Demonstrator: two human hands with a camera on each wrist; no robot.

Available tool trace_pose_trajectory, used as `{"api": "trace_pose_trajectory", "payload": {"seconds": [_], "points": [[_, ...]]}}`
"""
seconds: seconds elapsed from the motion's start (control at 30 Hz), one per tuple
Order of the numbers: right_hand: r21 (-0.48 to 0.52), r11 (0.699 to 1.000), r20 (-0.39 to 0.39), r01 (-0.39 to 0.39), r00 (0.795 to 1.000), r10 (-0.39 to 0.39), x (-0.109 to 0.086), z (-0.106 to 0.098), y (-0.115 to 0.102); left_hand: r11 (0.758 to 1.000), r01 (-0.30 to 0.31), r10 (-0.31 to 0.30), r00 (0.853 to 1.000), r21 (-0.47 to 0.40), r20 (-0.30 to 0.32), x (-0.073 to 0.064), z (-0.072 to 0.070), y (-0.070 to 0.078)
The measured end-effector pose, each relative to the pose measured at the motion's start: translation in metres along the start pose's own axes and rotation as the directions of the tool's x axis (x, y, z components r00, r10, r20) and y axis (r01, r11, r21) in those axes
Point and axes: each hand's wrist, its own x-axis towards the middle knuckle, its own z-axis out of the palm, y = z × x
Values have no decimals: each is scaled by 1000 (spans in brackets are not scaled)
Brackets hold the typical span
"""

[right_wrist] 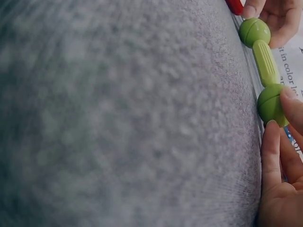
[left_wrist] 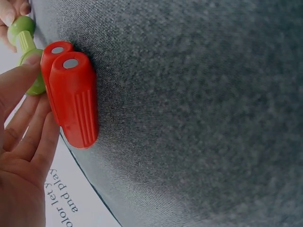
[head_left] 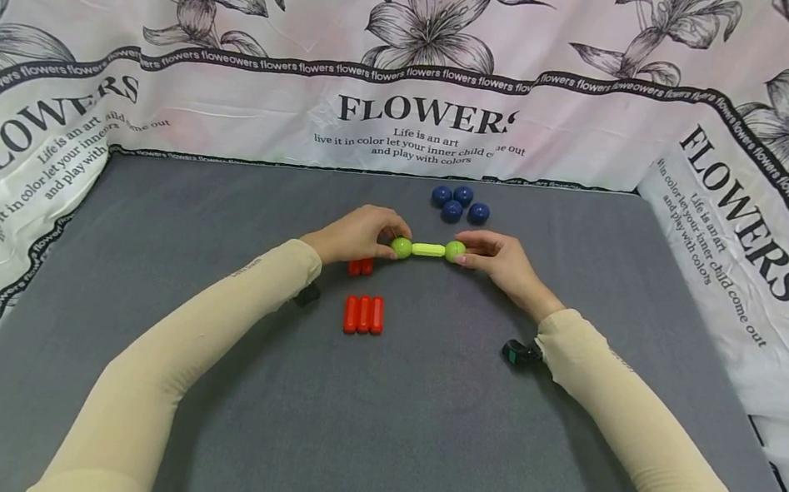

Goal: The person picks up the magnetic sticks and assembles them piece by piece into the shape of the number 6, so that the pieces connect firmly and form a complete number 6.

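Note:
A yellow-green ribbed rod (head_left: 428, 249) links two green balls in a straight line close over the grey table. With thumb and fingers, my left hand (head_left: 366, 235) pinches the left green ball (head_left: 401, 248). The right green ball (head_left: 454, 251) is pinched the same way by my right hand (head_left: 503, 266), and the right wrist view shows the rod's end meeting that ball. Two red rods (left_wrist: 78, 101) with grey metallic end discs lie beside my left fingers, partly hidden by that hand in the head view.
Nearer me, three red rods (head_left: 364, 315) lie side by side on the grey tabletop (head_left: 406, 433). Several dark blue balls (head_left: 452, 211) are grouped beyond my hands. White flower-printed cloth (head_left: 411, 126) borders the table at the back and sides.

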Motion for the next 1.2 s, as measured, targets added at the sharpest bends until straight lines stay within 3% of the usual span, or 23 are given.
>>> {"api": "trace_pose_trajectory", "payload": {"seconds": [0.7,0.93,1.2], "points": [[-14,1000,5,16,1000,-16,1,2,-2,1000,23,-23,1000,0,3,5,1,-1],[-122,992,2,22,1000,-22,0,0,-12,1000,28,-28,1000,-3,-4,6,3,-2],[-105,994,43,19,999,-15,-11,-2,-37,1000,14,-14,1000,10,-15,4,2,-1]]}}
